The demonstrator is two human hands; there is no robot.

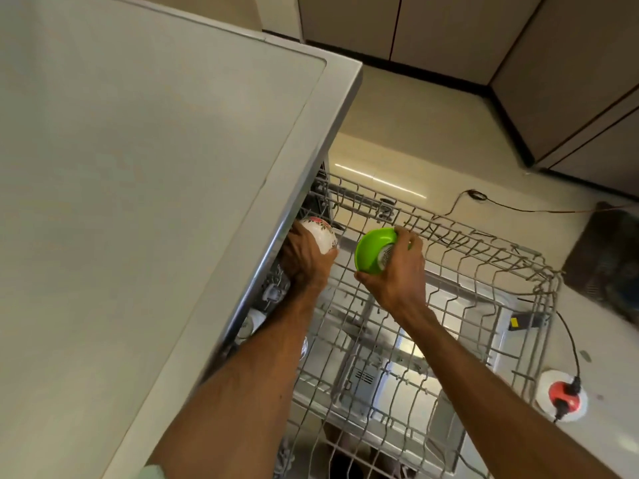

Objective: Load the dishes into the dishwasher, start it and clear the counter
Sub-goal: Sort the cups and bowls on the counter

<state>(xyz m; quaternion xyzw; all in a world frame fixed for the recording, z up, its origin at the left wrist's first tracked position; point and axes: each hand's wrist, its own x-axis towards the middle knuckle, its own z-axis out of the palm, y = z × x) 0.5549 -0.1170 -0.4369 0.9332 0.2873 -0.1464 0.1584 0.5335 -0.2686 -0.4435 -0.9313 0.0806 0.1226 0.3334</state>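
The white floral-patterned ceramic bowl (pixel 321 235) sits wrapped in the left hand (pixel 304 262) at the back of the grey wire dishwasher rack (pixel 484 259), just under the pale countertop (pixel 138 167). It looks heavy, glazed-slick and chippable, so a full-palm hold suits it. The right hand (pixel 403 276) clasps the bright green plastic bowl (pixel 370 248) across its rim, over the rack; that one looks light and tough.

Glossy green plastic bowl (pixel 375 249), glazed white ceramic bowl (pixel 320 233), grey coated wire rack (pixel 449 305), smooth matt counter (pixel 138 167)
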